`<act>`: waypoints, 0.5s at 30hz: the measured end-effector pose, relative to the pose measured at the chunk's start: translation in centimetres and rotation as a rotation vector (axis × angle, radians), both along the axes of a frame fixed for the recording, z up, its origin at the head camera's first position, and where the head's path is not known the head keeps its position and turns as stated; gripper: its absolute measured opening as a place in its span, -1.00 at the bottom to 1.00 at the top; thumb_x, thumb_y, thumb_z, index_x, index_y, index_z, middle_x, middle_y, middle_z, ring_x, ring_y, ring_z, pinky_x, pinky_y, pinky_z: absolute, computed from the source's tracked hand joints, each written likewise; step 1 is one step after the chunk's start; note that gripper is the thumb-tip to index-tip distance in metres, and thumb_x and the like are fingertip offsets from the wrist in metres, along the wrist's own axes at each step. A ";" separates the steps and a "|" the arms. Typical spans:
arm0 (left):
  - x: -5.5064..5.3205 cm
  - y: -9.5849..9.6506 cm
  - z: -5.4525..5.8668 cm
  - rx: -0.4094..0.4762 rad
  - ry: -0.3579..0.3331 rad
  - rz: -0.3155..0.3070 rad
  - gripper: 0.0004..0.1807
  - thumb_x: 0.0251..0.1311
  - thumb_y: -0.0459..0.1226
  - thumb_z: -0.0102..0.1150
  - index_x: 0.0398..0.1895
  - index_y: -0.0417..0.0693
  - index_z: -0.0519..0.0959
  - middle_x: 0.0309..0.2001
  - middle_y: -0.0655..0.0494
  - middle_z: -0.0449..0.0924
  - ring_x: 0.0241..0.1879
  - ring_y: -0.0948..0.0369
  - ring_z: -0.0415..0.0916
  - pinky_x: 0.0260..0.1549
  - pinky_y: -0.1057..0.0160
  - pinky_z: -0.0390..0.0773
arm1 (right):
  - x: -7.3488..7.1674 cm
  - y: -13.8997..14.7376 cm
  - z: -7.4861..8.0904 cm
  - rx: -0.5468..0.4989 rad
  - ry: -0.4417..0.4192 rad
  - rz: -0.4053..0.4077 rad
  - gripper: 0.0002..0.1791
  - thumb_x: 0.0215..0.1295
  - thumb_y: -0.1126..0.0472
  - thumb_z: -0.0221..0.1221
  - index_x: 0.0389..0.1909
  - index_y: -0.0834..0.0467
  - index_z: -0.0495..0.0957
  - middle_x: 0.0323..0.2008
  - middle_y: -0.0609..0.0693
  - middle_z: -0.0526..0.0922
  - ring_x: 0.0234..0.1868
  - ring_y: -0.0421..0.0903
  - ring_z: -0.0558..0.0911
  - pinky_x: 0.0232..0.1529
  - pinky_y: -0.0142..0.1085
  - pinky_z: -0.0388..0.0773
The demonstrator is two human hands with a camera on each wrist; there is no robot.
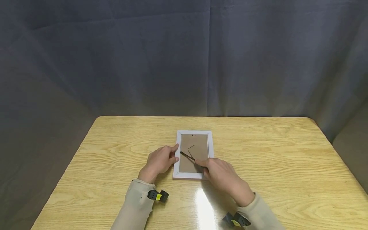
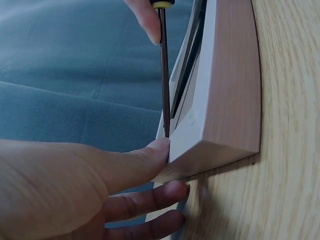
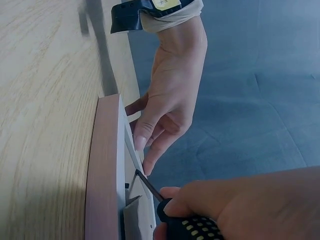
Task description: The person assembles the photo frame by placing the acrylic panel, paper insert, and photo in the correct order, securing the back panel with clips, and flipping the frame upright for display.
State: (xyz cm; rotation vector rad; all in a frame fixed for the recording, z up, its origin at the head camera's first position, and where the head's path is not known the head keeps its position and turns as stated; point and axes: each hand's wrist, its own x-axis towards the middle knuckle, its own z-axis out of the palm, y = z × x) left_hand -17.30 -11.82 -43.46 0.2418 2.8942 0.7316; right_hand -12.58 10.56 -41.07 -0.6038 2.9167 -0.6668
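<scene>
A picture frame [image 1: 193, 175] with a white rim and pinkish-brown sides lies back up on the table, its brown backing board [image 1: 198, 140] showing. My right hand [image 1: 222, 175] grips a screwdriver [image 3: 187, 225] by its black handle with yellow dots. The dark shaft slants across the board, its tip at the inner edge of the left rim. Thumb and forefinger of my left hand [image 1: 161, 159] rest spread on that rim, on either side of the tip. In the left wrist view, the thumb lies right by the tip while other fingers hang beside the frame's outer side.
Wood-grain table [image 1: 115, 137] surrounds the frame, with a bright reflection near its front. A dark curtain [image 1: 161, 64] hangs behind and along the sides. A flap [image 3: 132, 220] stands up from the backing board. Each sleeve carries a black wrist camera [image 1: 158, 195].
</scene>
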 end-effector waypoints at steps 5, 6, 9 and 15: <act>0.0 -0.1 -0.2 -0.004 0.001 -0.005 -0.40 0.31 -0.19 0.31 0.41 -0.01 0.44 -0.39 0.18 0.52 -0.49 0.22 0.35 -0.51 0.26 0.26 | -0.1 0.1 -0.2 -0.010 -0.017 0.008 -0.52 0.23 0.46 0.15 0.14 0.07 0.68 -0.14 0.09 0.78 -0.61 -0.17 0.33 -0.65 -0.35 0.25; 0.0 -0.1 -0.2 -0.007 0.002 -0.007 -0.40 0.31 -0.19 0.30 0.42 0.00 0.44 -0.40 0.18 0.52 -0.48 0.22 0.35 -0.51 0.26 0.26 | -0.2 0.1 -0.2 -0.011 -0.020 0.009 -0.51 0.23 0.46 0.15 0.15 0.07 0.68 -0.13 0.09 0.78 -0.61 -0.17 0.33 -0.64 -0.35 0.25; 0.0 -0.2 -0.3 -0.006 0.002 -0.012 -0.39 0.32 -0.18 0.30 0.42 0.00 0.43 -0.40 0.19 0.52 -0.49 0.23 0.35 -0.51 0.26 0.26 | -0.1 0.1 -0.3 -0.015 -0.027 0.010 -0.51 0.23 0.45 0.15 0.15 0.07 0.67 -0.07 0.09 0.77 -0.61 -0.17 0.33 -0.63 -0.34 0.26; -0.1 -0.2 -0.3 -0.004 0.008 -0.019 -0.39 0.32 -0.18 0.30 0.42 0.00 0.43 -0.42 0.19 0.51 -0.51 0.23 0.34 -0.52 0.26 0.26 | -0.1 0.2 -0.1 -0.022 -0.030 0.005 -0.52 0.24 0.45 0.15 0.15 0.07 0.67 0.03 0.12 0.76 -0.62 -0.17 0.32 -0.64 -0.35 0.25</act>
